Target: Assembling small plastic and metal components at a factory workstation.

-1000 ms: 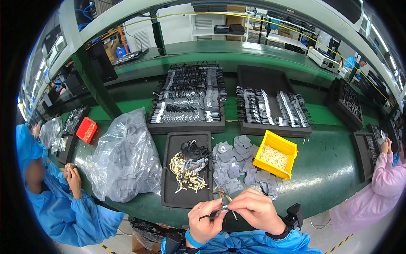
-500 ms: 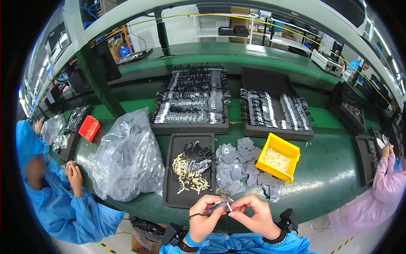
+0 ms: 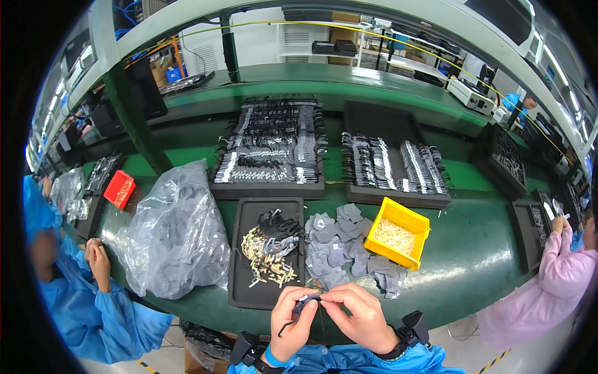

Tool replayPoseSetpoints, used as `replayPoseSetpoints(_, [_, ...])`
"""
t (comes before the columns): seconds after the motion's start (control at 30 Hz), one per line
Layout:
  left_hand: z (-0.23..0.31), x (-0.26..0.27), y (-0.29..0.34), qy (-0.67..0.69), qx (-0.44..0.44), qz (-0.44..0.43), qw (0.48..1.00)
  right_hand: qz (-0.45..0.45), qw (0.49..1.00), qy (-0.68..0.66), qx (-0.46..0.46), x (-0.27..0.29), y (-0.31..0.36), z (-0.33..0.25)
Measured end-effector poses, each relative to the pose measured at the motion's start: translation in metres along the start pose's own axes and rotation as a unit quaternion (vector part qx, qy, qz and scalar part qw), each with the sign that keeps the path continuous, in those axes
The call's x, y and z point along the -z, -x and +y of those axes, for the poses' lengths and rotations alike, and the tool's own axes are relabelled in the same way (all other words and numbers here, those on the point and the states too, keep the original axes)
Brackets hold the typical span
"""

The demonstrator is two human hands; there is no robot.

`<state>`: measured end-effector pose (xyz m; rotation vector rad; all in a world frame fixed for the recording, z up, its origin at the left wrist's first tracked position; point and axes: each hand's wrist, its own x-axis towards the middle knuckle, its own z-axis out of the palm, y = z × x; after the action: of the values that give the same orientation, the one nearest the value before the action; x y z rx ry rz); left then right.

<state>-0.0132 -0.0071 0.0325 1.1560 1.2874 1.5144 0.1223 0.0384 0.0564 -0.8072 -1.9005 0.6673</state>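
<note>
Glossy green bench (image 3: pixel 467 249) fills the middle of a workshop, with a pale grey metal frame (image 3: pixel 274 15) arching overhead. Close to the near edge, the left hand (image 3: pixel 290 325) pinches a small, dark, flat piece with a thin black cord (image 3: pixel 304 303) between thumb and fingers, the cord hanging beside the thumb. The right hand (image 3: pixel 362 319) has its thumb and fingertips pinched together at the piece's right end. Just beyond the hands, a shallow black rectangular tray (image 3: pixel 249 297) holds a heap of cream and dark pieces (image 3: pixel 268 249). Right of it lie loose grey flat squares (image 3: pixel 327 249), partly beside a yellow plastic bin (image 3: pixel 392 252) of pale slips; left stands a bulging clear plastic bag (image 3: pixel 180 237).
</note>
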Motion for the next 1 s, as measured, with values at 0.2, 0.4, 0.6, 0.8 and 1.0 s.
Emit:
replayPoseSetpoints(0.2, [-0.007,0.005,0.002,0.087,0.018,-0.032,0.996,-0.002,0.999,0.043,0.031,0.000,-0.001,-0.001])
replayPoseSetpoints(0.4, [-0.001,0.002,0.001,0.377,0.204,-0.044,0.903,0.000,0.996,0.075,0.051,-0.003,-0.001,-0.006])
replayPoseSetpoints(0.6, [-0.008,0.004,0.005,0.395,0.176,-0.050,0.900,0.008,0.995,0.074,0.061,-0.007,-0.002,-0.007])
replayPoseSetpoints(0.8, [-0.008,0.008,0.006,0.382,0.155,-0.043,0.910,-0.005,0.996,0.050,0.072,-0.008,-0.008,-0.011])
replayPoseSetpoints(1.0, [-0.006,0.011,0.008,0.383,0.139,-0.049,0.912,-0.022,0.998,0.022,0.059,-0.009,-0.009,-0.014])
